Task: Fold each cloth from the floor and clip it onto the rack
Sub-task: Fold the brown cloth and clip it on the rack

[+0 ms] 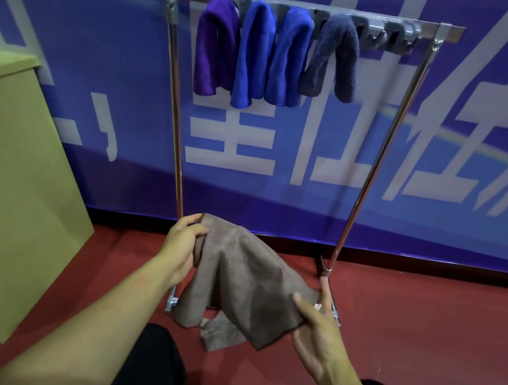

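While the left hand (182, 241) pinches the upper corner of a brown cloth (241, 277) with curled fingers, the right hand (315, 328) holds the cloth's lower right edge, thumb on top and fingers beneath. The cloth stretches slack between the two hands, raised off the red floor (426, 322), and its lower corners droop down to touch the floor between the person's dark-clad knees. Its fabric is a finely ribbed microfibre with a darker stitched hem.

Just beyond the hands stands the rack (374, 165), a frame of shiny chrome tubes with feet resting on the floor near the wall's base. Along its top bar runs a grey row of clips (390, 32). Four folded cloths hang there side by side: a purple cloth (210, 50), two blue cloths (253, 57), and a fluffy grey-blue cloth (334, 54); the clips to the right of them hold nothing.

Behind the rack a blue banner (442, 224) bears large white characters, cropped and not readable as words. At the left floor edge sits a tan cardboard box (5, 184).
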Motion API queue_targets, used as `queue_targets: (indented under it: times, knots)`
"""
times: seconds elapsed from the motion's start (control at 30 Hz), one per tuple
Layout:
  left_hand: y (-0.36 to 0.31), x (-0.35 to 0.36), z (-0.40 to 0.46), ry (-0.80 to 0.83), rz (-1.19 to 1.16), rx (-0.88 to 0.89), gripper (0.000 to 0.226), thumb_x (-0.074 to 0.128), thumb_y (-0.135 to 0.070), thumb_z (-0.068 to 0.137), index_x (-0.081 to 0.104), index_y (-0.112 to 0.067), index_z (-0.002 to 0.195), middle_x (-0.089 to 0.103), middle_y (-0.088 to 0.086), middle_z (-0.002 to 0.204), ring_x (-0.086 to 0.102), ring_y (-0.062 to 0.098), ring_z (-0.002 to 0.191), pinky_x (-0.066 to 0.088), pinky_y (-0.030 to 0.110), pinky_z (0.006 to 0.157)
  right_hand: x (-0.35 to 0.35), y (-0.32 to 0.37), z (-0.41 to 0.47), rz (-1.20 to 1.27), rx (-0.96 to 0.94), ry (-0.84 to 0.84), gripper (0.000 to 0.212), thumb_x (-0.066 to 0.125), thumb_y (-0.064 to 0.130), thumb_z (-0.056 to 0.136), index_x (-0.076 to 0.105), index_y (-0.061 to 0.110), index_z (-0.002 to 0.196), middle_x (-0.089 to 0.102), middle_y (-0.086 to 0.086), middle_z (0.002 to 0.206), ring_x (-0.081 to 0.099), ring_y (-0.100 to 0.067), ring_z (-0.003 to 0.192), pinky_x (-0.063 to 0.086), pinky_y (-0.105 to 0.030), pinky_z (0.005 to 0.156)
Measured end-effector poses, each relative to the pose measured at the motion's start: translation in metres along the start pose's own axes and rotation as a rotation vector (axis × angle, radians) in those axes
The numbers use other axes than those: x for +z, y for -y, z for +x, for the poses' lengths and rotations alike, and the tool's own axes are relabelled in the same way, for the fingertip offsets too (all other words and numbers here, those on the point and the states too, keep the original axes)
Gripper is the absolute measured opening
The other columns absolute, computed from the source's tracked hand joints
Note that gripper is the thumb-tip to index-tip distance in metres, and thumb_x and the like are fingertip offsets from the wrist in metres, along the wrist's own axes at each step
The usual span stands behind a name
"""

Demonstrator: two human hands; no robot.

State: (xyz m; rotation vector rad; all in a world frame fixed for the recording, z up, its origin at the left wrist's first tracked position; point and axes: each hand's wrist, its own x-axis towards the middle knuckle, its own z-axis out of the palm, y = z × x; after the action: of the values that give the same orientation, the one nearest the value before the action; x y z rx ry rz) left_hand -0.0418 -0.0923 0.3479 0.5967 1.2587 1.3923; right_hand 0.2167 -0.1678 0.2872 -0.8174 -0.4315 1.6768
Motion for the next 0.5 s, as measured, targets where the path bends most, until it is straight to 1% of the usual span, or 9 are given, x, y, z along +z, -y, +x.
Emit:
queue_targets:
  times: [0.03,0.1,0.17,0.2,0.23,0.3,0.37,0.43,0.5]
  knots:
    - [-0.001,0.002,-0.003,0.018,-0.025,0.002,0.04,0.047,0.01,0.093,0.058,-0.009,0.126,0.069,0.016,0.106,0.067,0.028,0.094,0.053,0.042,0.09,-0.003,-0.005,0.004,-0.087,0.012,-0.03,0.108,0.072,-0.009,0.075,0.022,0.043,0.155,0.052,-0.018,0.145,0.065,-0.032,0.12,0.059,-0.042,0.088]
    - [0.002,0.003,-0.007,0.066,-0.004,0.019,0.047,0.045,0.014,0.093,0.06,-0.018,0.125,0.069,0.014,0.1,0.067,0.027,0.092,0.053,0.044,0.092,-0.003,-0.011,0.003,-0.261,0.033,-0.074,0.113,0.075,-0.009,0.078,0.013,0.043,0.156,0.049,-0.016,0.147,0.065,-0.03,0.119,0.053,-0.046,0.1]
    - [0.006,-0.001,-0.006,0.126,0.134,0.073,0.046,0.046,0.012,0.096,0.066,-0.023,0.119,0.068,0.017,0.103,0.066,0.029,0.094,0.052,0.045,0.093,-0.009,-0.013,0.003,-0.472,-0.049,-0.13,0.111,0.085,0.013,0.077,0.015,0.059,0.149,0.047,-0.009,0.15,0.062,-0.026,0.123,0.049,-0.053,0.105]
    - [0.008,-0.004,-0.006,0.151,0.234,0.11,0.043,0.047,0.009,0.097,0.071,-0.023,0.113,0.068,0.019,0.107,0.065,0.032,0.097,0.051,0.046,0.096,-0.017,-0.014,0.008,-0.571,-0.09,-0.144,0.109,0.089,0.03,0.071,0.017,0.068,0.143,0.049,-0.004,0.148,0.061,-0.025,0.124,0.05,-0.055,0.103]
    - [0.009,-0.007,-0.005,0.173,0.328,0.153,0.04,0.048,0.006,0.098,0.075,-0.023,0.107,0.07,0.018,0.111,0.065,0.034,0.099,0.05,0.047,0.097,-0.03,-0.016,0.016,-0.649,-0.13,-0.163,0.106,0.089,0.042,0.067,0.018,0.072,0.14,0.051,0.0,0.142,0.06,-0.024,0.125,0.052,-0.057,0.1]
    - [0.012,-0.014,-0.004,0.185,0.498,0.223,0.037,0.05,-0.001,0.1,0.079,-0.025,0.097,0.073,0.011,0.103,0.061,0.03,0.09,0.048,0.041,0.088,-0.031,-0.008,0.014,-0.806,-0.203,-0.223,0.095,0.082,0.049,0.072,0.025,0.059,0.147,0.056,0.005,0.132,0.06,-0.021,0.123,0.052,-0.054,0.101]
    - [0.014,-0.019,-0.006,0.188,0.578,0.227,0.035,0.053,-0.006,0.1,0.08,-0.027,0.095,0.071,0.011,0.091,0.052,0.023,0.082,0.04,0.035,0.078,-0.023,0.004,0.005,-0.817,-0.277,-0.263,0.066,0.076,0.036,0.085,0.048,0.036,0.144,0.069,0.0,0.123,0.068,-0.012,0.109,0.055,-0.043,0.099]
    - [0.016,-0.022,-0.008,0.198,0.566,0.186,0.032,0.054,-0.007,0.1,0.079,-0.027,0.097,0.074,0.018,0.099,0.058,0.022,0.085,0.045,0.034,0.079,-0.017,0.011,-0.001,-0.667,-0.234,-0.239,0.025,0.067,0.026,0.095,0.069,0.022,0.12,0.075,-0.012,0.11,0.071,-0.009,0.09,0.059,-0.035,0.09]
    - [0.017,-0.024,-0.013,0.28,0.442,0.051,0.028,0.054,-0.004,0.1,0.076,-0.021,0.108,0.072,0.022,0.113,0.066,0.023,0.096,0.052,0.032,0.087,-0.016,0.016,-0.003,-0.441,-0.113,-0.148,0.021,0.061,0.023,0.098,0.073,0.013,0.111,0.074,-0.02,0.109,0.072,-0.021,0.093,0.059,-0.039,0.088]
